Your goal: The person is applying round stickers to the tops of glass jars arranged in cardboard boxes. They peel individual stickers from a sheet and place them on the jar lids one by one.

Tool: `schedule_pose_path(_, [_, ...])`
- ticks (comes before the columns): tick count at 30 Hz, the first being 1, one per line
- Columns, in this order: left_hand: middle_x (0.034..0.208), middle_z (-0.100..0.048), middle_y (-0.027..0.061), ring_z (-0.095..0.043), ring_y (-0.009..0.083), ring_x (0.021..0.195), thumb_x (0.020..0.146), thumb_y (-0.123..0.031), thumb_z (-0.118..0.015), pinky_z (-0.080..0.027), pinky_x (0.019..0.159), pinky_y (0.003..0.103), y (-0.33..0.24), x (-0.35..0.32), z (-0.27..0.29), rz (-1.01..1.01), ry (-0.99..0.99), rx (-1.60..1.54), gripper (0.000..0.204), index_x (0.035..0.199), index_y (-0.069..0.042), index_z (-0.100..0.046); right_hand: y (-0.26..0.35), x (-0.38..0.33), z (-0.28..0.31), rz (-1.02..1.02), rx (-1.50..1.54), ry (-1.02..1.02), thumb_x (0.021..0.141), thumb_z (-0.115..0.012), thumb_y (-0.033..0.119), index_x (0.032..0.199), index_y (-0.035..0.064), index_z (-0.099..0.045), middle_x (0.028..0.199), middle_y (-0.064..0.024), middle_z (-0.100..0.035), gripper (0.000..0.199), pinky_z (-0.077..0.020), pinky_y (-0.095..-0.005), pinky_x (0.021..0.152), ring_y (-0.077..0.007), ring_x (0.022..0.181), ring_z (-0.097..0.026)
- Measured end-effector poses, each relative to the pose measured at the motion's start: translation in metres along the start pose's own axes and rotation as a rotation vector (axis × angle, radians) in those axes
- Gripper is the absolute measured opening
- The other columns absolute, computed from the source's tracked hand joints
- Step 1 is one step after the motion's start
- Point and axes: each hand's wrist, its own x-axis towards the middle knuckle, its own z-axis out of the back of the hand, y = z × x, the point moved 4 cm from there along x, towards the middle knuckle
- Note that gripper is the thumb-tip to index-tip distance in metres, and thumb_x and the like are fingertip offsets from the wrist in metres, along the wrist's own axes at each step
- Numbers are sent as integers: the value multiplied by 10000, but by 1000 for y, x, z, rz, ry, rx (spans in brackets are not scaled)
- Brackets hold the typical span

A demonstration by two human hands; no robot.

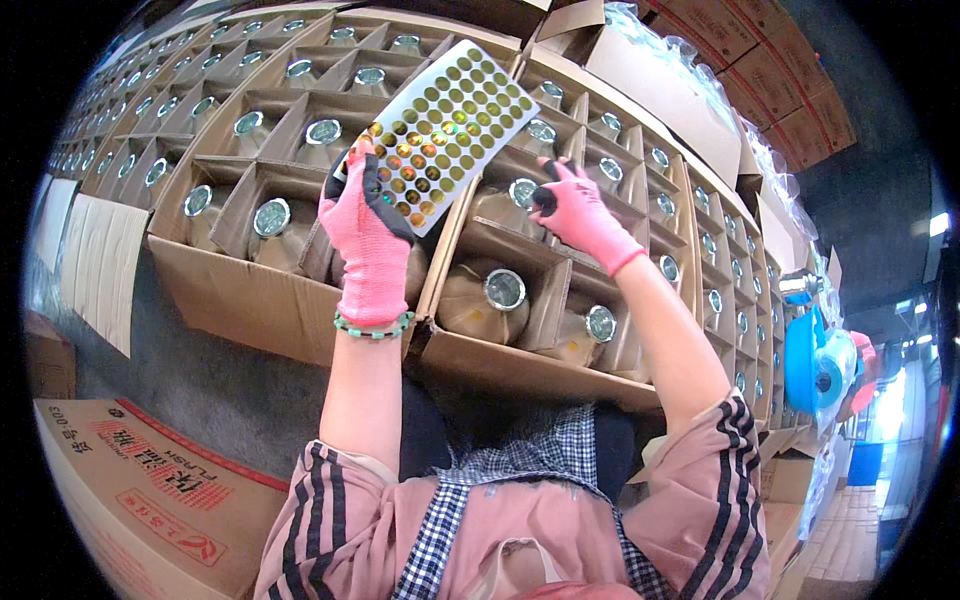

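My left hand (368, 235), in a pink glove with black fingertips, grips a white sheet (428, 226) of round, gold, shiny stickers by its lower left edge. The sheet is tilted above the open cartons. My right hand (588, 212), gloved alike, hovers over the carton on the right, beside the mouth of a bottle (523, 193). Its thumb and forefinger are pinched together; whatever is between them is too small to make out. Tan-bodied bottles with silvery, round mouths, like vacuum flask liners, stand upright in cardboard compartments. Another such bottle (503, 290) stands nearest me.
Divided cartons (250, 300) full of bottles stretch away to the left, ahead and right. A printed carton (170, 490) lies at the lower left, near a cardboard piece (104, 270). Closed cartons (755, 70) are stacked far right. A blue round object (803, 360) stands at the right.
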Motion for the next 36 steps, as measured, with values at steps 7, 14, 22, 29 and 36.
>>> schedule_pose_path(7, [726,-599,32,-556,102,570,772,-163,-598,-457,521,225,1,9,10,22,-18,-18,161,821,-10,-606,24,43,-48,111,-318,432,668,-562,157,976,92,-573,1263,-147,-331,315,-222,-465,978,-386,1198,-243])
schedule_pose_path(14, [744,-592,17,-544,84,594,784,-169,-586,-443,520,213,6,20,21,85,-24,30,152,820,-22,-599,23,46,-49,150,-327,341,616,-585,153,940,74,-567,1214,-164,-377,334,-238,-460,964,-373,1170,-290])
schedule_pose_path(22, [817,-598,41,-569,115,684,789,-140,-565,-466,599,246,17,15,21,144,88,94,166,889,-9,-583,14,-10,39,-132,145,-464,645,-606,75,914,35,-532,1036,-150,-513,283,-365,-385,862,-312,996,-467])
schedule_pose_path(29, [804,-599,14,-528,55,721,729,-57,-614,-418,652,179,18,-50,-21,302,607,441,204,923,6,-594,72,-101,121,41,6,-602,620,-679,127,928,49,-538,1034,-126,-533,347,-356,-419,857,-326,1009,-466])
schedule_pose_path(36, [810,-585,59,-524,105,731,697,-94,-653,-413,668,222,13,-97,-25,296,802,753,189,834,27,-606,53,-116,81,-53,327,-269,545,-681,77,733,34,-561,770,-90,-542,226,-372,-377,805,-278,877,-510])
